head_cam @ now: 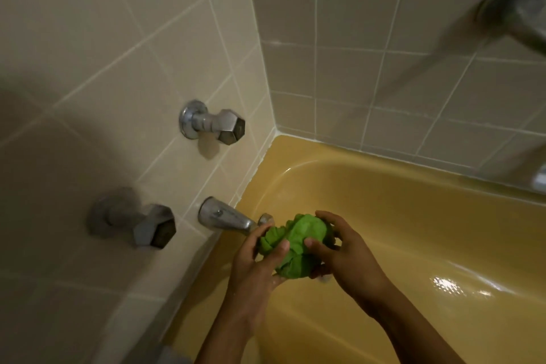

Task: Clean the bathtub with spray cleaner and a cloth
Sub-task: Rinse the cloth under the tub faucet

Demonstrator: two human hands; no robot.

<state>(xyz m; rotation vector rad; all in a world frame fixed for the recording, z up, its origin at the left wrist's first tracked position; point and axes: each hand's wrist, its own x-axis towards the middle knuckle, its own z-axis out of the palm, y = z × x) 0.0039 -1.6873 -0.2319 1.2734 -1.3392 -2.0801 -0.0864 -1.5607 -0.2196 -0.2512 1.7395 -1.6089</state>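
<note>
**Risk Points: Cloth Held at the Spout**

**State.** Both hands grip the cloth (295, 242), which is bunched into a ball between them above the tub (399, 186) floor. The left hand (251, 257) curls round the 9 o'clock side of the cloth with the thumb on top. The right hand (342, 248) curls round the 3 o'clock side. The spout (227, 217) tip lies just beside the cloth at 10 o'clock. Two taps are on the wall: one (212, 125) at 11 o'clock from the cloth, one (139, 223) at 9 o'clock. No spray cleaner is in view. Whether water is running cannot be told.

**Probable step.** Wetting or wringing the cloth at the spout.

**Faults and causes**
1. Knuckle strike. The left hand works close to the metal spout tip, so a twisting motion may drive the fingers into it.
2. Cloth drop. A wet ball held only by curled fingers may slip and fall to the tub floor, picking up residue.
3. Over-wet cloth. Insufficient wringing leaves drips and streaks on the wiped surface.
4. Loss of footing or support. A glare patch (449, 284) at 4 o'clock suggests a wet, slick floor. Both hands are occupied, and the rail (517, 15) at 1 o'clock is well apart from them.
5. Scald. Opening the wrong tap with the hands under the spout exposes them to hot water
</note>
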